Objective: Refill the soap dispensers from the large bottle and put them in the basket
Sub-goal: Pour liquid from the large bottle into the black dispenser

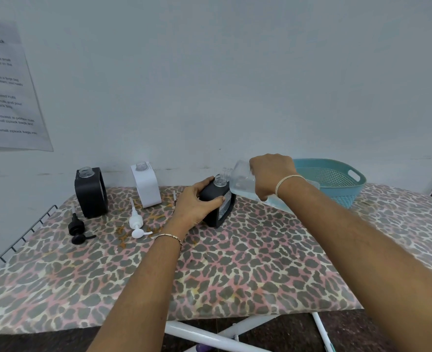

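Note:
My left hand (197, 203) grips a black soap dispenser (221, 208) that stands open-necked on the leopard-print board (235, 262). My right hand (270, 175) holds the large clear bottle (242, 182) tilted on its side, its open mouth just above the dispenser's neck; pale blue liquid lies in the bottle's lower part. A second black dispenser (91, 193) and a white dispenser (146, 185) stand uncapped at the back left. A teal basket (336, 181) sits at the back right, behind my right wrist.
A black pump head (77, 228) and a white pump head (136, 223) lie on the board in front of the left dispensers. A wire rack edge (19, 237) runs along the board's left side. A printed sheet (9, 85) hangs on the wall.

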